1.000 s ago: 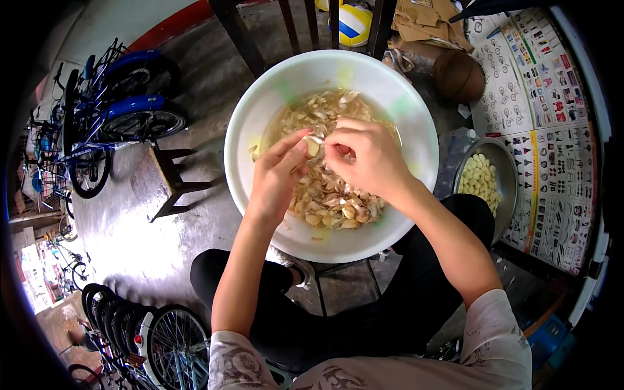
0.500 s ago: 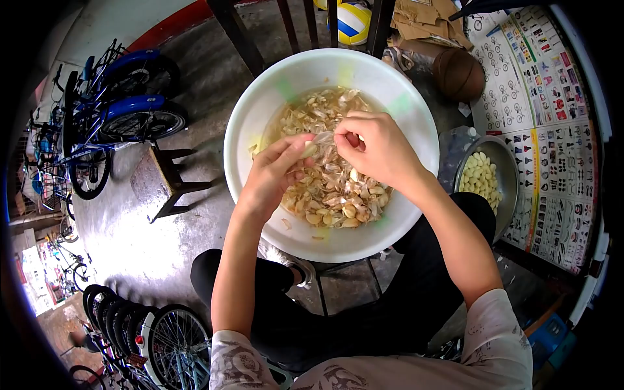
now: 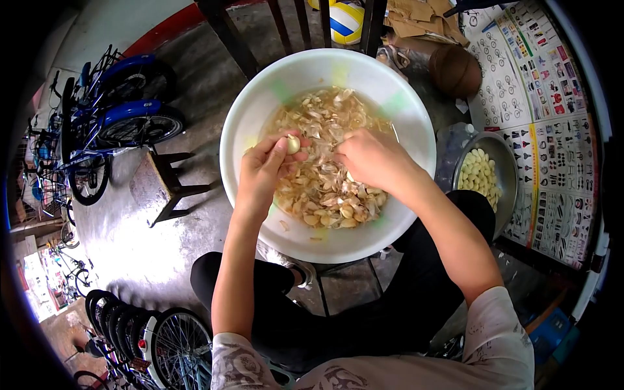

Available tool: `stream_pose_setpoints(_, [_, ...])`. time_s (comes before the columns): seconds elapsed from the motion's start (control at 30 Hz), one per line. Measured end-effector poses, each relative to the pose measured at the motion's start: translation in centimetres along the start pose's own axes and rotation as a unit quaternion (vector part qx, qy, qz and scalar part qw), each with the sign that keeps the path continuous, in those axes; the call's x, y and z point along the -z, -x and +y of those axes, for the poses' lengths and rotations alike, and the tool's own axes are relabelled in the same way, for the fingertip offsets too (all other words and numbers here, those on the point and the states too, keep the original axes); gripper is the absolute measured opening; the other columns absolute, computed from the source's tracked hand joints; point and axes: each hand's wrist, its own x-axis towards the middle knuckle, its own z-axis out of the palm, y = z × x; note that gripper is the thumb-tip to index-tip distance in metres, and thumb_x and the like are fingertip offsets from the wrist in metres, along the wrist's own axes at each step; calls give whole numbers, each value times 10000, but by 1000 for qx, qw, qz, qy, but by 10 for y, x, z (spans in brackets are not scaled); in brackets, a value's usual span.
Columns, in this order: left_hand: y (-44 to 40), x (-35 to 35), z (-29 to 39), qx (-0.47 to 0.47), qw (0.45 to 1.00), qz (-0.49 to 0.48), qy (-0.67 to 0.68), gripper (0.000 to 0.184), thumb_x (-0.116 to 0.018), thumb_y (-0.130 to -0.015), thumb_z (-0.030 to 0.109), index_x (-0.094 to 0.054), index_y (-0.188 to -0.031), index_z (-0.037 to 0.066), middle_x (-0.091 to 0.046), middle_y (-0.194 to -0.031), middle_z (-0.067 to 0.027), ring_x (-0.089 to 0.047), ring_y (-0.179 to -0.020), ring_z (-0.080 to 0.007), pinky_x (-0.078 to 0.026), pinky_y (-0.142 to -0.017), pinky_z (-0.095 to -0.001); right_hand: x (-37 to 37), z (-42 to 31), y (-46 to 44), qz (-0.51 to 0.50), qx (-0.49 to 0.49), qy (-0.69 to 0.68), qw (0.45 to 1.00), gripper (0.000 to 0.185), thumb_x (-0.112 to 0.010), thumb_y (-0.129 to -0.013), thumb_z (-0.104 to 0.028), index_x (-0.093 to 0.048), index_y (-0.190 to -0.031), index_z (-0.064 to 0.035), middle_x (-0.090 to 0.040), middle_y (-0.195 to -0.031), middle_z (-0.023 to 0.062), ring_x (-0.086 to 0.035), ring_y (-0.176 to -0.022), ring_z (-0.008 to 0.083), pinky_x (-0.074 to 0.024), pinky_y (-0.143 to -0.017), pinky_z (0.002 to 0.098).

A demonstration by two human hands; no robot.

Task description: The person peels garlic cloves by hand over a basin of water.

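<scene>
A wide white basin [image 3: 244,110] holds water with garlic skins [image 3: 318,117] and unpeeled cloves [image 3: 331,218] in it. My left hand [image 3: 265,166] is over the basin's left side, pinching a pale garlic clove [image 3: 294,144] between thumb and fingers. To its right, my right hand [image 3: 374,156] is lowered over the floating skins. Its fingers are bent together and point down and left; what they hold, if anything, is hidden.
At the right, a metal bowl [image 3: 510,188] contains peeled cloves [image 3: 480,174]. A basketball [image 3: 455,71] and a volleyball [image 3: 346,23] lie beyond the basin. A wooden stool [image 3: 162,185] and parked bicycles [image 3: 140,123] stand at the left. Printed sheets [image 3: 552,156] line the right.
My right hand has moved down from the clove toward the skins, and the filmy skin between the hands is no longer seen. My left hand has shifted slightly left, showing the clove more fully.
</scene>
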Motion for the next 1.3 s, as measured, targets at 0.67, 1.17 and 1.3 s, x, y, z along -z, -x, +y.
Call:
stream_pose_setpoints(0.67, [7,-5,-4,-206,932,4,-297,286,-583,-935,28,-645,-1206,-41,-621,-755,-51,-528,-677,-95,-460,-634,-255,-7,-21,-8,169,168,-84,968,209,-580,-819,29,-620,-1024,32,-660,-946,167,-670,-827,353,-553,-708,436])
stream_pose_setpoints(1.17, [19,-13,5,-209,918,15,-338,503,-530,-854,-111,-530,-1354,-55,-665,-928,-284,-684,-787,-326,-533,-740,-390,-7,-22,-6,202,231,-64,950,148,-617,-772,58,-587,-917,48,-598,-880,161,-643,-748,347,-549,-657,426])
stream_pose_setpoints(1.3, [20,-12,0,-240,910,10,-337,573,-539,-809,-152,-514,-1373,-49,-659,-949,-298,-684,-811,-352,-534,-754,-402,-6,-24,-5,207,246,-129,938,107,-650,-764,49,-561,-817,21,-560,-802,141,-600,-663,343,-493,-582,426])
